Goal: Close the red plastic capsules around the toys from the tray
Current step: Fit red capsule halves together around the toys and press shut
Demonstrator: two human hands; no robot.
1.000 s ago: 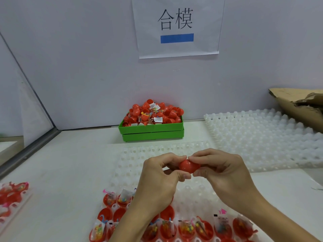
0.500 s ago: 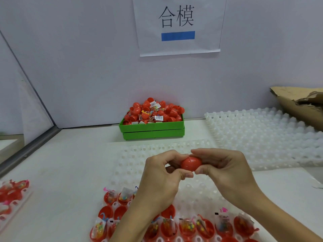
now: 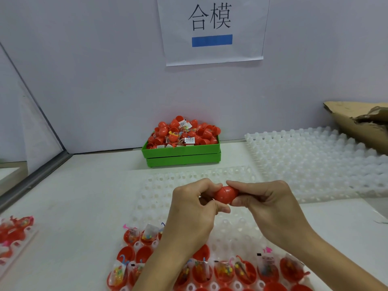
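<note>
**Both hands pinching one red capsule above the tray**

I am watching a red capsule [image 3: 225, 194] being held in the air between two hands, over the middle of the white dimpled tray [image 3: 168, 185] on the table. A seam line is showing around its middle, and I cannot tell whether the two halves are fully seated. The left hand [image 3: 189, 213] is gripping its left end, thumb below and forefinger curling over the top, the other fingers folding into the palm. The right hand [image 3: 268, 206] is gripping the right end the same way, forefinger lying along the top and thumb underneath, fingers curling in.

Below the hands, at the near edge of the tray, open red capsule halves [image 3: 243, 269] are sitting in the pockets, most of them carrying small bagged toys [image 3: 224, 268] with bright bits inside. The pockets under and beyond the hands are showing bare white plastic.

Further back, against the wall, a green bin [image 3: 180, 154] is heaped with red capsules and a few bagged toys. To the right, a second white tray [image 3: 315, 156] is lying on the table, with torn cardboard [image 3: 357, 122] at its far right corner. At the left edge another tray with red pieces [image 3: 14, 229] is partly showing. A paper sign [image 3: 212, 28] with two characters and a blue bar is hanging on the wall.
</note>
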